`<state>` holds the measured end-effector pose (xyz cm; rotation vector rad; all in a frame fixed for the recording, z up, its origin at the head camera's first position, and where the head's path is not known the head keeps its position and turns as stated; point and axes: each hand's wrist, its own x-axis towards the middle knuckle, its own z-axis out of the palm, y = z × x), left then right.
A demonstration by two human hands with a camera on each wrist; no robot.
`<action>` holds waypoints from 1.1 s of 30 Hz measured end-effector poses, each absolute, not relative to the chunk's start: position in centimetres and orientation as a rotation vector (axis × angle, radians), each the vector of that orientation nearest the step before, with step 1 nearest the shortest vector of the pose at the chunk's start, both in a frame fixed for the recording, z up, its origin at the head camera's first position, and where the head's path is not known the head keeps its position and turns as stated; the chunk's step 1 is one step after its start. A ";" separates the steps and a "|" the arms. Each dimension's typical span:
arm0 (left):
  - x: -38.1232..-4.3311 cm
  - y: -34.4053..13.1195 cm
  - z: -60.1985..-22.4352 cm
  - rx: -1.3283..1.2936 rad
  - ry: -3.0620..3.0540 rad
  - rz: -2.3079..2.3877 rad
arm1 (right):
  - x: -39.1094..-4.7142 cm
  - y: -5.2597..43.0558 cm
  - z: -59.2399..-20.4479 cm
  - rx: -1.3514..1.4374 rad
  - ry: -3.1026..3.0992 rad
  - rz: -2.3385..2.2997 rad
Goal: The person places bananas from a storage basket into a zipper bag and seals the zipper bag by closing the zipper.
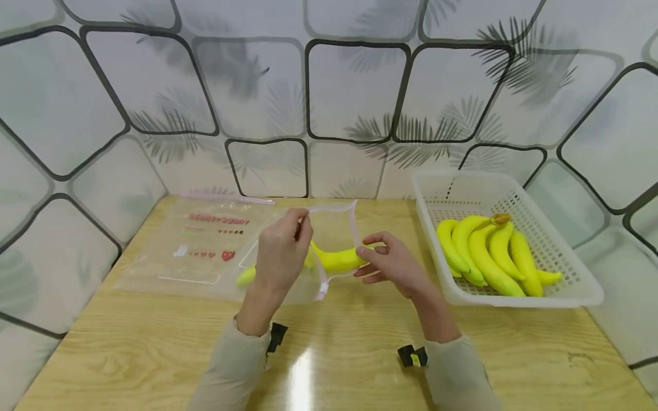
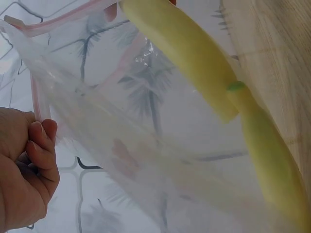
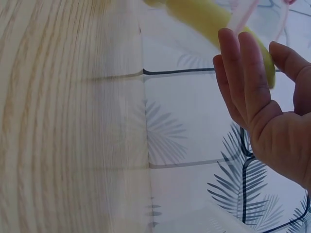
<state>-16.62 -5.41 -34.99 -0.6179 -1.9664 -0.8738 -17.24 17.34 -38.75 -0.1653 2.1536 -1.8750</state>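
Here, the left hand (image 1: pixel 284 246) has its grip clamped on the edge of a clear bag (image 1: pixel 300 291) — the right hand (image 1: pixel 392 264) pinches one end of a yellow banana (image 1: pixel 339 261), partly inside that bag. More bananas (image 1: pixel 493 251) lie in a white basket (image 1: pixel 514 300), on the worktop (image 1: pixel 354 342).

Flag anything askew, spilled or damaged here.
Nothing stands out: no spill or damage visible. One banana pokes out of the open bag, but the right hand holds that end and the left hand grips the bag's edge. The basket sits upright.
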 end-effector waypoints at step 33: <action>-16.2 -5.3 -34.4 -0.656 -1.910 -0.862 | -15.8 16.6 -36.2 -0.239 2.025 -2.107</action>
